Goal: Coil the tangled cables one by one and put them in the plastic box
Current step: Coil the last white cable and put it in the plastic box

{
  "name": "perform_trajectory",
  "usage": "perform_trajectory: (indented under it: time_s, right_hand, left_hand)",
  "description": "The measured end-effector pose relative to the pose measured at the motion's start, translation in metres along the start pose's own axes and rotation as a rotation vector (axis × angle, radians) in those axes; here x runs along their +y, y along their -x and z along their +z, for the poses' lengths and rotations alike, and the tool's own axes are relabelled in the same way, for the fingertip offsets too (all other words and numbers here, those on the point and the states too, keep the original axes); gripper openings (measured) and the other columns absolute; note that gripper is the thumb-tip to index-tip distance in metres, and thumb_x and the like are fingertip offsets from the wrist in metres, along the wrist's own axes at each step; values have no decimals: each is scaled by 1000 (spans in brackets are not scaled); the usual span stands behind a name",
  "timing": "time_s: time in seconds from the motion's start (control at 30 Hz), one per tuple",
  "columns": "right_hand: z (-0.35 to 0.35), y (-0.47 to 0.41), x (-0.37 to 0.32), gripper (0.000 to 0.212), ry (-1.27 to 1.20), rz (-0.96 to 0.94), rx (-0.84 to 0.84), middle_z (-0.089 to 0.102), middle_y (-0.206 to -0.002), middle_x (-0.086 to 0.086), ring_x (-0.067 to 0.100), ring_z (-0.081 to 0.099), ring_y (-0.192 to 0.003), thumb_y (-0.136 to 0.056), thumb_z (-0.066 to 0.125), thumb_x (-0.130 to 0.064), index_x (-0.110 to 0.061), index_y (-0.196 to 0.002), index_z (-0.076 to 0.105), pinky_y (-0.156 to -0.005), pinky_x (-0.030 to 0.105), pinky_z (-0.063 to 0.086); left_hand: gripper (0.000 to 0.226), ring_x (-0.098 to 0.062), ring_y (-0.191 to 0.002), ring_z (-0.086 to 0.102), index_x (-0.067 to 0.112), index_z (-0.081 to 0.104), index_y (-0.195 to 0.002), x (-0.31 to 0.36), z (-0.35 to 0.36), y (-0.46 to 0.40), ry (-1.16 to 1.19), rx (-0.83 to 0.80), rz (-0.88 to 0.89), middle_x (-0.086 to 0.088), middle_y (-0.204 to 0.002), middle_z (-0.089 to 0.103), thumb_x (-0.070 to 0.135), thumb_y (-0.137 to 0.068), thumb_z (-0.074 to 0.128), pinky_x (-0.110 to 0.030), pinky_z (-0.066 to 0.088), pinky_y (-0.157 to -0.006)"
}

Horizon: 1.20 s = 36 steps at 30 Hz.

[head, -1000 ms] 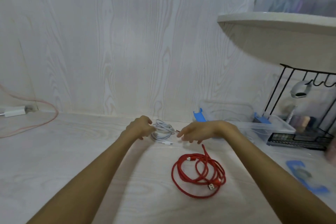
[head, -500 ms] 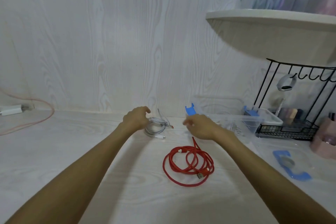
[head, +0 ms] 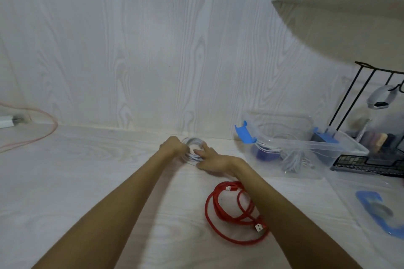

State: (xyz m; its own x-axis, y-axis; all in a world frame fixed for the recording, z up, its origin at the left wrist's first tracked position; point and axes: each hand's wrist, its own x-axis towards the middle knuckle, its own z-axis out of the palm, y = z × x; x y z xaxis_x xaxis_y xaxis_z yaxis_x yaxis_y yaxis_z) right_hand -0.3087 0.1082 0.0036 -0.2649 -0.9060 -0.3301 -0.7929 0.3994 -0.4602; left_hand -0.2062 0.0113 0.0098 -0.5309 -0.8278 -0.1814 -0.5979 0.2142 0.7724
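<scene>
Lying nearest the viewer on the pale wood-grain table (head: 65,181), a red cable (head: 231,214) sits in a loose, uneven coil, its plug ends free, untouched by either hand. Just beyond the red cable, both forearms reach forward to a small white cable (head: 192,148) bundled into a ring. The left hand (head: 173,147) is curled round the ring's left side, gripping it. The right hand (head: 213,159) rests on the ring's right side with its fingers mostly straight, pressing or steadying the loops; whether any finger hooks through cannot be told.

Farther back and to the right of the white cable stands the clear plastic box (head: 328,148) with blue clips, and other pale cables already lie inside. Right of the box is a black wire rack (head: 360,166).

The risk from here seems to be the ring springing apart. Nothing binds the loops, so if the straight-fingered right hand lifts away before the left has a firm hold all round, the coil may unwind as it is carried to the box. A trailing plug end could also snag the red cable or catch on the box rim
</scene>
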Motion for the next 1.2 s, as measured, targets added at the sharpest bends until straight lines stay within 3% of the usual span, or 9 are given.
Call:
perform_trajectory:
  time_s: [0.13, 0.33, 0.5, 0.6, 0.7, 0.87, 0.97, 1.07, 1.2]
  right_hand:
    - [-15, 32, -1, 56, -544, -28, 103, 26, -153, 6, 23, 27, -140, -87, 34, 9, -8, -140, 39, -106, 27, 30]
    - [-12, 61, -21, 65, -848, 75, 553, 31, -146, 6, 19, 44, -119, -91, 59, -29, -14, -144, 26, -88, 20, 40]
    - [-28, 97, -50, 98, -1554, 93, 96, 33, -148, 18, 30, 33, -137, -80, 52, -67, -3, -147, 20, -109, 44, 33]
    - [-54, 108, -62, 57, -1619, -14, 314, 46, -141, 7, 19, 38, -134, -97, 34, -52, -10, -136, 43, -113, 42, 20]
    - [-81, 120, -54, 22, -1616, -31, 555, 55, -113, 7, 18, 50, -106, -101, 34, -23, -13, -107, 52, -96, 34, 32]
    - [-117, 157, -4, 25, -1266, -243, 672, 67, -107, 4, 17, 61, -101, -100, 42, -20, -6, -110, 61, -97, 28, 45]
    - [-143, 173, 38, 22, -810, -200, 712, 60, -73, -5, 7, 53, -68, -91, 59, -34, -13, -90, 63, -67, 18, 42]
    - [-163, 177, 68, 26, -869, -281, 628, 51, -68, -1, 3, 43, -55, -71, 76, -33, -11, -79, 68, -48, 14, 36]
    - [-177, 168, 96, 24, -992, -305, 531, 73, -90, 0, 1, 64, -72, -58, 79, -30, -20, -81, 79, -64, 9, 50]
  left_hand:
    - [24, -28, -81, 57, 8, 48, -67, -7, 4, 9, 216, 50, 72, -16, -80, 57, 0, -84, 63, -37, 48, -75]
    - [28, -20, -77, 64, 3, 48, -111, 7, -22, 42, 774, 65, 160, -20, -101, 63, 4, -88, 64, -23, 57, -61]
    - [11, -13, -86, 67, 12, 62, -102, 56, -26, 91, 847, 29, 445, -7, -97, 68, 7, -94, 56, -22, 56, -81]
    - [11, -10, -92, 65, 20, 61, -102, 81, -11, 112, 672, 86, 551, 0, -98, 69, 15, -94, 56, -20, 49, -82]
    - [15, -3, -93, 65, 18, 63, -108, 105, -1, 122, 634, 40, 585, 3, -98, 71, 19, -94, 57, -11, 42, -75]
    - [14, -13, -82, 67, 8, 66, -100, 158, 1, 119, 743, -232, 358, -5, -92, 71, 10, -93, 54, -19, 55, -67]
    - [12, -17, -68, 70, -1, 65, -93, 183, -1, 100, 879, -551, 129, -11, -83, 72, 4, -92, 55, -23, 59, -61]
    - [12, -19, -62, 71, -6, 65, -88, 195, 20, 86, 932, -731, 49, -15, -77, 72, 1, -91, 55, -23, 58, -55]
    - [17, -20, -72, 72, -7, 64, -102, 202, 57, 65, 1082, -864, 32, -17, -87, 72, 1, -91, 54, -24, 59, -61]
